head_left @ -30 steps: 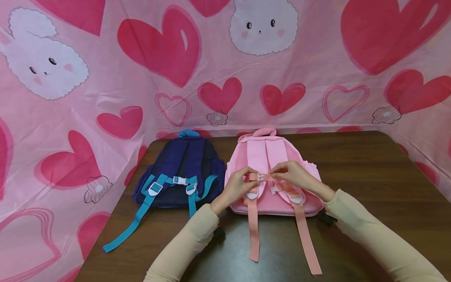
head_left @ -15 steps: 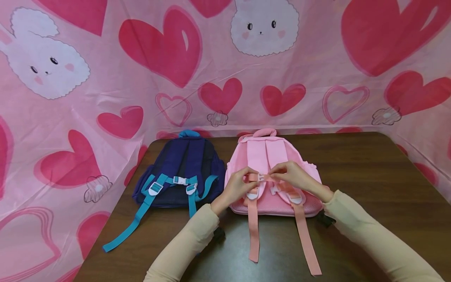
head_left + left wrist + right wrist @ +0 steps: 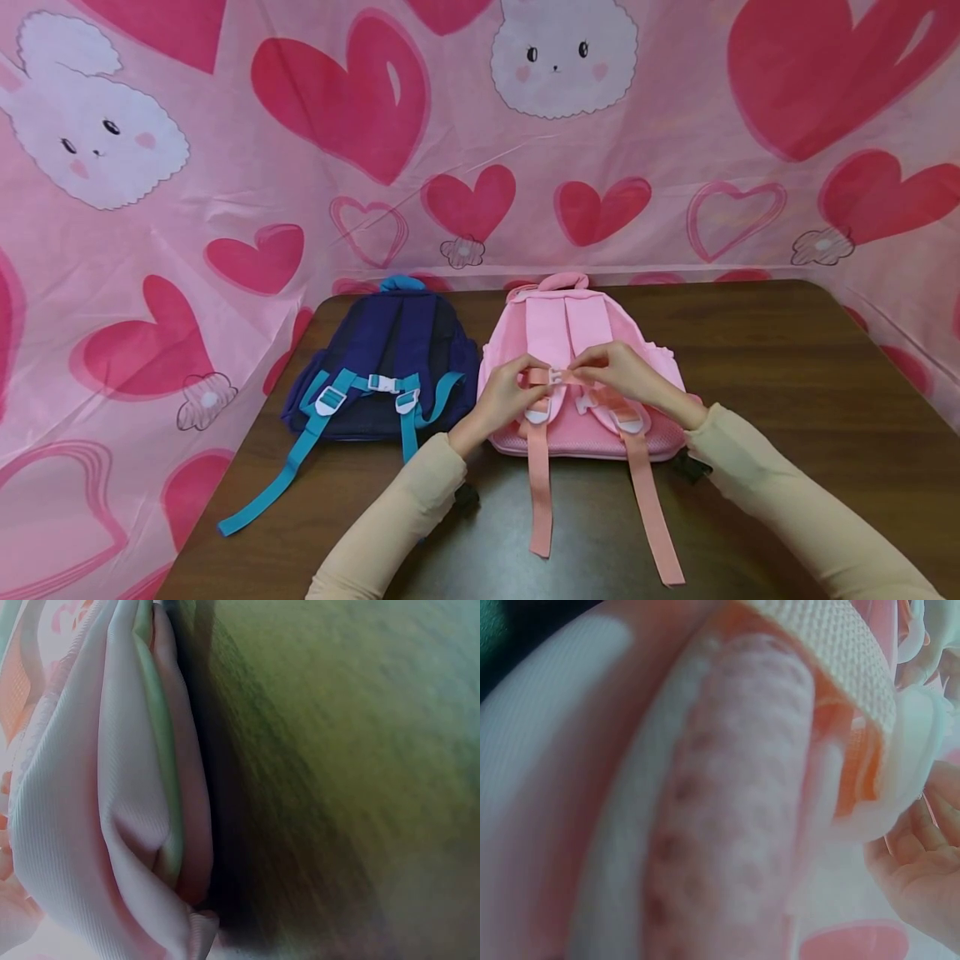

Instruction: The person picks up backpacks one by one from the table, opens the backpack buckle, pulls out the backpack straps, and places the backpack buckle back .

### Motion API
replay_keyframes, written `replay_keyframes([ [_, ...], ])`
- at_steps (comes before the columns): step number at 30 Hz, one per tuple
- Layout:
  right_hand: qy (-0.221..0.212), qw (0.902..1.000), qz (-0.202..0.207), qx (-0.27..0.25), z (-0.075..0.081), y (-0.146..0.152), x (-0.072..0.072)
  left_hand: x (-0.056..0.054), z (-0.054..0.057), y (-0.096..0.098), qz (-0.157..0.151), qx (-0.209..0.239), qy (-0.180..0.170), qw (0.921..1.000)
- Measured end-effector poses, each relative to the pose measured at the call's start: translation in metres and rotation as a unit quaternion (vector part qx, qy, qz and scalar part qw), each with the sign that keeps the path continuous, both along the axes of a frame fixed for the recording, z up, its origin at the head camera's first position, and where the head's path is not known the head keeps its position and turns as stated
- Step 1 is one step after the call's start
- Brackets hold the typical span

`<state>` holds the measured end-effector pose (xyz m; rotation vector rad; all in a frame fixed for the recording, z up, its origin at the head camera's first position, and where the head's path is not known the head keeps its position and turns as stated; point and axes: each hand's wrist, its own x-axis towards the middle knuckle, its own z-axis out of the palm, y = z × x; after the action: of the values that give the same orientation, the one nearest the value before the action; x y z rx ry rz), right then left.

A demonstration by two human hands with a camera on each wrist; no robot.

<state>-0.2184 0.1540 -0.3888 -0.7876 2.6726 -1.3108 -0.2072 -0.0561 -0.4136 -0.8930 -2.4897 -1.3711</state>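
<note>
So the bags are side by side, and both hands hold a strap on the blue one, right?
Not quite: the head view shows the left hand and right hand holding an orange strap on the pink bag, not the blue bag. The bags are side by side, yes.

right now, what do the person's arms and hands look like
Both arms wear long, plain cream sleeves, a little wrinkled toward the wrists. The left hand and right hand are ungloved. A small dark object shows by the left wrist, another by the right.
</note>
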Motion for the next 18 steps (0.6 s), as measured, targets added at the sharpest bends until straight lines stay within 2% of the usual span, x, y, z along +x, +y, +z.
replay_keyframes([
  [18,-0.035,0.9991,-0.005,-0.025,0.0028,-0.0023,0.0025,-0.0011,-0.0017,-0.0014,-0.010,0.024,-0.010,0.9996],
])
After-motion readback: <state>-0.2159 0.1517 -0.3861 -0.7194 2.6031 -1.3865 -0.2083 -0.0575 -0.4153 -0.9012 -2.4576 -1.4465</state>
